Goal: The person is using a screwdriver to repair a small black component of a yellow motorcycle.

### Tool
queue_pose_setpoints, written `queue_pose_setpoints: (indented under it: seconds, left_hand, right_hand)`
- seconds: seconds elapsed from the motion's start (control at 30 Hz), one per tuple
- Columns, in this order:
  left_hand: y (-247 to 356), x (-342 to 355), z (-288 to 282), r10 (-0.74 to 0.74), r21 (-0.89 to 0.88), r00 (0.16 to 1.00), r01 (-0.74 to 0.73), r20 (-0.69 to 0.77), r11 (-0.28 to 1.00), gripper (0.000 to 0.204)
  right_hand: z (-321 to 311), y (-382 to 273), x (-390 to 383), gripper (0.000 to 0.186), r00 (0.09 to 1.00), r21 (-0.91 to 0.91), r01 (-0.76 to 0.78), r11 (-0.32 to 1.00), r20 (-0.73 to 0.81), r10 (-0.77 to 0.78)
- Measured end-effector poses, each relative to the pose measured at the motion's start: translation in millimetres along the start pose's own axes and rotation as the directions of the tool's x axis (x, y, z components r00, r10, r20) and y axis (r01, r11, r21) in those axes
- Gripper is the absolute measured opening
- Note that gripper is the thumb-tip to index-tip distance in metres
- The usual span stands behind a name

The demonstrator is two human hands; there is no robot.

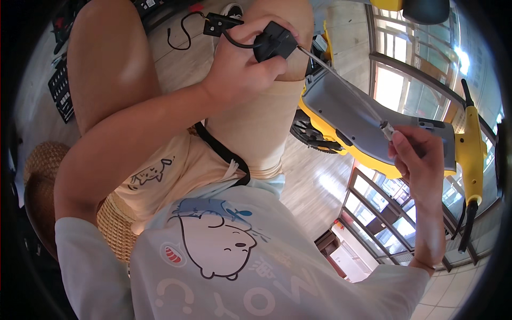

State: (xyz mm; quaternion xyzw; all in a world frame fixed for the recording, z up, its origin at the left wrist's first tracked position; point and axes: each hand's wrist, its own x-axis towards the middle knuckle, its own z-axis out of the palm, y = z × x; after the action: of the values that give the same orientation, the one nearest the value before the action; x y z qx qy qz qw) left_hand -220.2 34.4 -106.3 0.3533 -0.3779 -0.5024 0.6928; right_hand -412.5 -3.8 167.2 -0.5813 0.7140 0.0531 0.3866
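Observation:
My left hand (242,66) is closed around a small black box-shaped part (274,41), held up over my thigh. A black cable runs from this part toward a second black piece (221,24) behind the hand, which has a thin loose wire (178,47) hanging off it. In my right hand (420,157) is a screwdriver (346,84), pinched by its handle at the right. Its long metal shaft slants up to the left, and the tip meets or nearly meets the black part's right edge; I cannot tell which.
A yellow and grey scooter (362,114) stands right of my legs, its handlebar (470,154) at the far right. Left on the floor lies a black tray (61,90). I sit on a woven seat (114,226). Windows (386,213) stand beyond.

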Motion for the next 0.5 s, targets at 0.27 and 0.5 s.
queue_pose_setpoints:
  seconds: [0.27,0.5]
  left_hand:
    - [-6,0,2,0.108,0.041,0.994,-0.107,-0.016,0.993,0.032]
    - [30,15,-4,-0.347,-0.190,0.935,0.353,0.066,0.916,0.035]
  right_hand:
    - [-11,-2,11,0.019,0.976,0.129,-0.173,0.976,0.152,0.153]
    - [5,18,-10,0.018,0.999,0.168,-0.043,0.985,0.012,0.042]
